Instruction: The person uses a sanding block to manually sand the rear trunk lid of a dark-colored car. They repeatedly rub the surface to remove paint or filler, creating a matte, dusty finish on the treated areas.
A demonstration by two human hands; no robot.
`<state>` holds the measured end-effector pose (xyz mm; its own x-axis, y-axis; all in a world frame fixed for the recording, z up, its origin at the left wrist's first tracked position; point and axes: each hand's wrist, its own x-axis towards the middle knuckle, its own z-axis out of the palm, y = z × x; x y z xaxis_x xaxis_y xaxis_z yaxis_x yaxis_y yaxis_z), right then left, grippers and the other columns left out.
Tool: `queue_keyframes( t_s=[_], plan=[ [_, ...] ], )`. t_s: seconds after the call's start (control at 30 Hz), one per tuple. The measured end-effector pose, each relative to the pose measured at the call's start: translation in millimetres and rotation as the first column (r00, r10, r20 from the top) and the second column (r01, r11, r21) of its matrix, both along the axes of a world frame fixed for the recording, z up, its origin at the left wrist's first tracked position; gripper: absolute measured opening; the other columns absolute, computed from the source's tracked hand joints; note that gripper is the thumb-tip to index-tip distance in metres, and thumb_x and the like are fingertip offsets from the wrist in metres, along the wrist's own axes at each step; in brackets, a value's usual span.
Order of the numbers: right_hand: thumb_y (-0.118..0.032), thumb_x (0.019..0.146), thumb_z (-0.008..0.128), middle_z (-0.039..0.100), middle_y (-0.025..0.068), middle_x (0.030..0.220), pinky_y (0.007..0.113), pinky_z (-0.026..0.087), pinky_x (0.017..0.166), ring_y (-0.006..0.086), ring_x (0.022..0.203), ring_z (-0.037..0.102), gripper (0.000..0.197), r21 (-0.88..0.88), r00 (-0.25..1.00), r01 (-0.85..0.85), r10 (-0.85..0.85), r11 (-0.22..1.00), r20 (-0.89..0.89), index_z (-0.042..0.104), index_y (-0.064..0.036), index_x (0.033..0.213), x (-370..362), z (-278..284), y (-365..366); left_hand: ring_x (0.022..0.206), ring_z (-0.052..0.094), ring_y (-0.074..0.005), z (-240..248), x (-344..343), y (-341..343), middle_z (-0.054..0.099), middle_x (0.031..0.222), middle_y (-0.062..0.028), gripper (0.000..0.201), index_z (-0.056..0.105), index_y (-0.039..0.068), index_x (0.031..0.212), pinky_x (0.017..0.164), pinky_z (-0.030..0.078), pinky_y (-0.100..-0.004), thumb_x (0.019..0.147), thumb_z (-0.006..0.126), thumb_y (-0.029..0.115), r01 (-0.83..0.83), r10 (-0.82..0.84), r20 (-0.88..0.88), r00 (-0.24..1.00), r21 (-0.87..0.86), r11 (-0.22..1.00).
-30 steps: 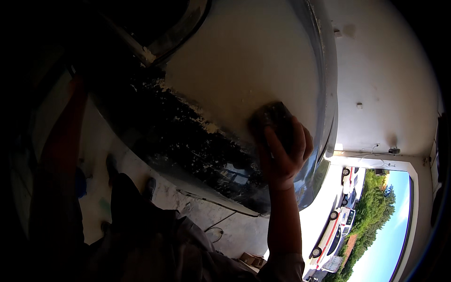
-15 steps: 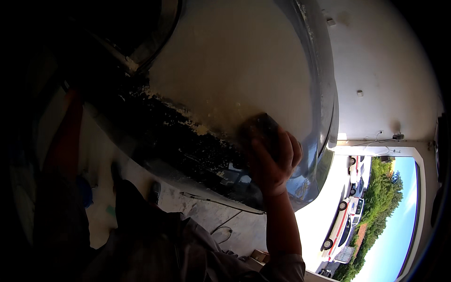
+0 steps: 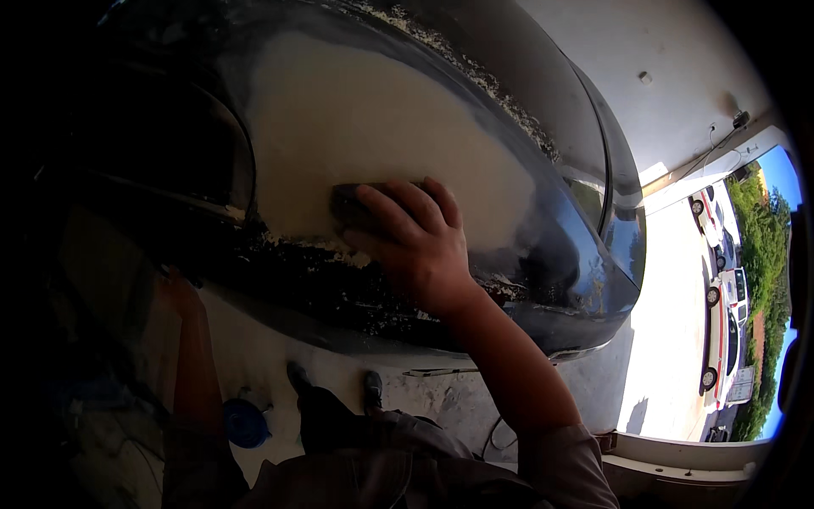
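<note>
A dark car's body panel carries a broad smooth beige patch of filler (image 3: 339, 102). My right hand (image 3: 415, 229) is closed over a dark block, apparently a sanding block (image 3: 352, 208), pressed flat against the lower part of this patch. Just below the block, pale dust and flakes (image 3: 331, 250) speckle the black lower bodywork (image 3: 322, 288). My left hand (image 3: 176, 293) is at the car's lower edge, in shadow near the wheel arch (image 3: 242, 161); its fingers are too dark to make out.
On the floor by my feet stands a blue round container (image 3: 246, 422). A cable (image 3: 500, 437) runs along the floor beneath the car. To the right, a wide doorway opens onto parked white vehicles (image 3: 721, 331). A pale wall (image 3: 610, 51) rises behind the car.
My right hand has slid the block leftward along the beige patch. The view has shifted, showing more of the car's upper edge and more of my left hand.
</note>
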<state>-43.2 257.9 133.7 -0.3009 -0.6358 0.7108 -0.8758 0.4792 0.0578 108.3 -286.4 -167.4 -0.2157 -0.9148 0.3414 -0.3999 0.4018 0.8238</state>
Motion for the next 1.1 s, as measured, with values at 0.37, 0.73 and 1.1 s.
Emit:
queue_keyframes(
  t_s=[0.37, 0.73, 1.1],
  plan=[
    [-0.011, 0.088, 0.075, 0.059, 0.0171, 0.161, 0.061, 0.038, 0.129, 0.0470, 0.157, 0.046, 0.049, -0.408, 0.913, 0.066, 0.110, 0.910, 0.394, 0.073, -0.0082, 0.137, 30.9, -24.2, 94.3, 0.150, 0.048, -0.0443, 257.1, -122.6, 383.9, 0.049, 0.164, -0.0223, 0.082, 0.054, 0.016, 0.160, 0.126, 0.038, -0.0630, 0.092, 0.088, 0.046, 0.684, -0.796, 0.547, 0.259, -0.685, -0.248],
    [-0.066, 0.113, 0.047, 0.049, 0.0111, 0.175, 0.053, 0.020, 0.138, 0.0332, 0.168, 0.033, 0.076, 0.070, 0.169, 0.971, -0.866, 0.227, 0.471, 0.054, -0.0118, 0.166, -12.1, -51.2, 361.5, 0.135, 0.052, -0.0431, 238.4, -111.2, 321.9, 0.055, 0.152, -0.0170, 0.078, 0.064, 0.021, 0.147, 0.114, 0.042, -0.0589, 0.081, 0.097, 0.047, 0.635, -0.724, 0.590, 0.357, -0.721, -0.275],
    [-0.063, 0.113, 0.052, 0.057, 0.0107, 0.167, 0.050, 0.025, 0.136, 0.0340, 0.164, 0.040, 0.070, 0.034, 0.198, 0.971, -0.872, 0.237, 0.448, 0.061, -0.0091, 0.157, -14.5, -43.6, 347.1, 0.130, 0.057, -0.0356, 326.7, -188.1, 543.5, 0.063, 0.145, -0.0084, 0.069, 0.072, 0.024, 0.140, 0.113, 0.042, -0.0526, 0.080, 0.095, 0.049, 0.590, -0.757, 0.551, 0.351, -0.758, -0.278]
  ],
)
